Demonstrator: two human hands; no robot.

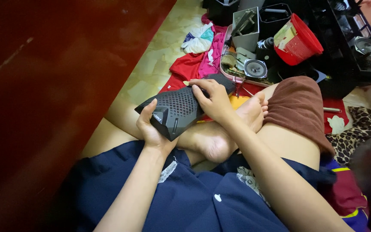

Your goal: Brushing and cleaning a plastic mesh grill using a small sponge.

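Head view: black speaker [177, 109] held over crossed legs.

Left hand [151, 129] wraps its near end, fingers curled around the casing; right hand [213, 101] presses fingertips on the mesh grille. The casing looks closed, nothing removed yet. Beyond lie a loose speaker cone [255, 68], a red bucket [299, 41] and red cloth [185, 66].

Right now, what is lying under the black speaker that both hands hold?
Under the black speaker lie the person's crossed bare legs and a foot, with a yellow-orange cloth near its far end. The left hand and right hand cover the rest.
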